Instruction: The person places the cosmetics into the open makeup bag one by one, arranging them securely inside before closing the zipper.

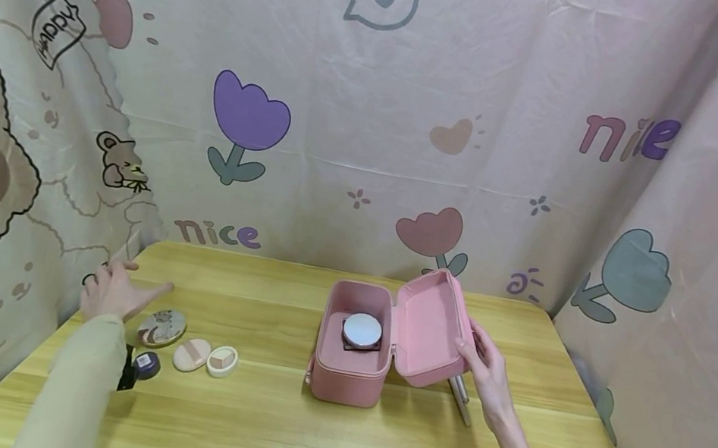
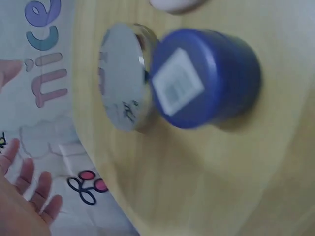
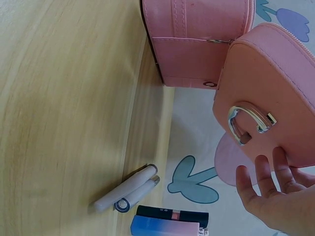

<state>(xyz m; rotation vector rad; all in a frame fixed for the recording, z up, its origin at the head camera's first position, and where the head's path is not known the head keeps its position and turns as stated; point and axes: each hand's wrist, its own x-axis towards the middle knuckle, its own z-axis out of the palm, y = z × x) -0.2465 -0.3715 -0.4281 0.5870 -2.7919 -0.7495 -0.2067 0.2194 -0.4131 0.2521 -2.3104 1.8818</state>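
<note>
A pink cosmetic case (image 1: 346, 389) stands unzipped on the table, its lid (image 1: 430, 326) swung out to the right. My right hand (image 1: 487, 364) holds the lid's outer edge, thumb on the inner side and fingers on the outside. Inside the case, a round white-topped disc (image 1: 362, 329) lies over a dark square item. At the far left, my left hand (image 1: 118, 291) is raised with fingers spread, holding nothing. Nearest to it is a round compact (image 1: 161, 327) with a cartoon on top. A dark blue-purple jar (image 2: 204, 78) with a white label stands by the compact.
Two round powder puffs (image 1: 192, 354) (image 1: 222, 361) lie right of the compact. Behind the lid are two slim pale tubes (image 3: 129, 188), a black tube (image 3: 172, 215) and a blue-pink stick (image 3: 165, 227). A printed curtain (image 1: 343, 138) hangs along the table's back and sides.
</note>
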